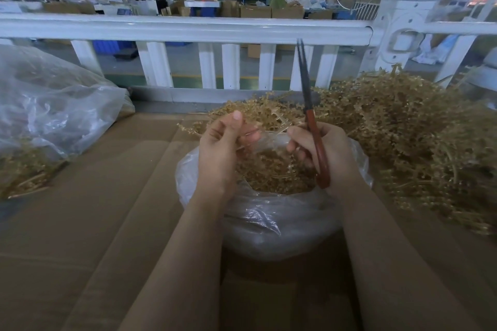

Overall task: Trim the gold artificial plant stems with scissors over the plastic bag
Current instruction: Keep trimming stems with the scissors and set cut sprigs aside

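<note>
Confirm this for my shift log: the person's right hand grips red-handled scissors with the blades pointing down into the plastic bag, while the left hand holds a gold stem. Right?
Not quite. In the head view the right hand grips the red-handled scissors, but the blades point up toward the white railing, not down into the plastic bag. The left hand does hold a gold stem.

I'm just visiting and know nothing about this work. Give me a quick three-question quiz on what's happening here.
1. Which hand holds the scissors?
2. True or false: the scissor blades point down into the bag.
3. The big loose pile of stems lies on which side of the bag: A left, B right?

Key: 1. The right hand; the left hand pinches a stem. 2. False, they point up. 3. B.
</note>
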The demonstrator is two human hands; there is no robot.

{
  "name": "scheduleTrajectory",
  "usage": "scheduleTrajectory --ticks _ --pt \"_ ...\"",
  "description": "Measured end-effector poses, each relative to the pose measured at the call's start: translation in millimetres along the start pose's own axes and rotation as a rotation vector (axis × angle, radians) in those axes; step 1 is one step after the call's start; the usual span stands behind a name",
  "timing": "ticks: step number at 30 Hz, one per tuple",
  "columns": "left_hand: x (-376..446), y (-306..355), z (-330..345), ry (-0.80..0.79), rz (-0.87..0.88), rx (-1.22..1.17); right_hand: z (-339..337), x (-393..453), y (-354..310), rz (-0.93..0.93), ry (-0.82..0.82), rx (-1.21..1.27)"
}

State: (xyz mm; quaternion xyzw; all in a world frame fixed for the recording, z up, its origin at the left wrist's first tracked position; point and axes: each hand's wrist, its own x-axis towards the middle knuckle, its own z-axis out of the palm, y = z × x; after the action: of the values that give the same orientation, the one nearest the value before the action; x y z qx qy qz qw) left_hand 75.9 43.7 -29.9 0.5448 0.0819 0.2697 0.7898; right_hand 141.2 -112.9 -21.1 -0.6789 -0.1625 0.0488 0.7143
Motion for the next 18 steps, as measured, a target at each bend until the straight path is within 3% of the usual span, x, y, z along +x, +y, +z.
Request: scheduleTrajectory --ticks 6,18 --pt "1.0 -1.3 1.3 -0.161 -0.256 0.048 -7.0 2.4 3.9 -0.059 0.077 0.198" --pt "-2.5 -0.5 0.3 -0.195 -0.109 0.039 -9.1 6.7 8.2 -0.076 0.086 0.242"
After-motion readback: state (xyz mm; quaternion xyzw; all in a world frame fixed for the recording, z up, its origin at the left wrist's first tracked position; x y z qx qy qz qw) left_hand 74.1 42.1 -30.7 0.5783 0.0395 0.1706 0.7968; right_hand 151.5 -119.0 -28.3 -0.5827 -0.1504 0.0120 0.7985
